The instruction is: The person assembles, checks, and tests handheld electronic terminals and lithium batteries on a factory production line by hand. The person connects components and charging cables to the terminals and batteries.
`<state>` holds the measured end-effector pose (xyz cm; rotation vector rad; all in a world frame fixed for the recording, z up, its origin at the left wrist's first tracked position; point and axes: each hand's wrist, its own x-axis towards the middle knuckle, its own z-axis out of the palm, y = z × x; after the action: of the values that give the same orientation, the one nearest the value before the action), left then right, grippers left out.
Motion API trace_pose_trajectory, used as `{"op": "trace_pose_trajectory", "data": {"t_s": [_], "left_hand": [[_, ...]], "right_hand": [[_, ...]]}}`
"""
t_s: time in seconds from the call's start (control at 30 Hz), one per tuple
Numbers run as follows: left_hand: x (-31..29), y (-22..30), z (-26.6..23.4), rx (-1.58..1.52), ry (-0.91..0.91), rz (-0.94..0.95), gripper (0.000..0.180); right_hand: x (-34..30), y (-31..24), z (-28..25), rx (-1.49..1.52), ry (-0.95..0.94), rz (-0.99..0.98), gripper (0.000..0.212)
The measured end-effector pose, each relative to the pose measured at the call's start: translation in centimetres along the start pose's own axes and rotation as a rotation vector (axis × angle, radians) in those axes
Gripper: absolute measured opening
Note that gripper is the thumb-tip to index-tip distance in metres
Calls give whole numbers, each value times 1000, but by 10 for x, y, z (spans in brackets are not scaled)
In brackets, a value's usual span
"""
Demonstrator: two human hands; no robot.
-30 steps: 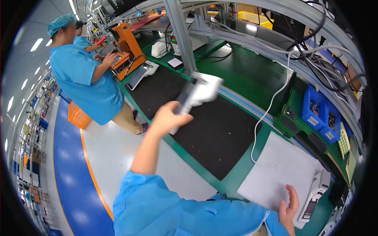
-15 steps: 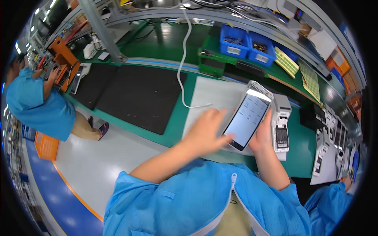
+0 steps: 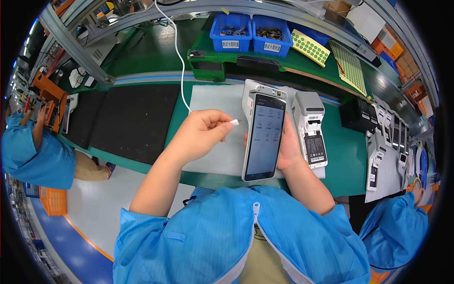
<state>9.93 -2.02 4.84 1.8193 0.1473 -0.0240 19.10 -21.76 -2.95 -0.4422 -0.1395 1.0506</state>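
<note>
My left hand (image 3: pixel 202 134) pinches the white plug of a charging cable (image 3: pixel 234 122) between thumb and fingers. The plug points toward the side of a white handheld payment terminal (image 3: pixel 265 137), with a small gap between them. My right hand (image 3: pixel 289 144) is wrapped round that terminal from behind and its right side, holding it tilted upright. Its lit screen shows a grid of icons. Right of it, a second white terminal (image 3: pixel 309 130) lies back up on the white mat (image 3: pixel 208 165), its battery bay uncovered.
Two blue bins (image 3: pixel 231 32) of small parts stand on the green shelf, beside a yellow tray (image 3: pixel 309 47). A black mat (image 3: pixel 127 123) covers the bench at left. More terminals (image 3: pixel 376 158) and a black box (image 3: pixel 358 115) are at right. Co-workers (image 3: pixel 40 156) are on both sides.
My left hand has left the screen and now holds the cable plug, which lay on the mat before. The terminal is turned more upright. The view has shifted rightward.
</note>
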Motion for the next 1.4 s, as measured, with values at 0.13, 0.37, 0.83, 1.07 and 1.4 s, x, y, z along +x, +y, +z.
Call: {"op": "trace_pose_trajectory", "data": {"t_s": [0.13, 0.37, 0.83, 1.07, 1.4], "left_hand": [[1, 8, 7, 23, -9, 10, 20], [9, 0, 11, -75, -92, 8, 18], [6, 4, 9, 216, -119, -178, 14], [8, 3, 11, 228, -122, -134, 14], [12, 6, 14, 217, -118, -146, 13]], "right_hand": [[-2, 2, 5, -36, 26, 6, 68], [-8, -4, 10, -49, -22, -22, 68], [-11, 2, 15, -349, 142, -9, 63], [-12, 0, 15, -338, 154, 8, 65], [-12, -2, 13, -302, 153, -12, 64]]}}
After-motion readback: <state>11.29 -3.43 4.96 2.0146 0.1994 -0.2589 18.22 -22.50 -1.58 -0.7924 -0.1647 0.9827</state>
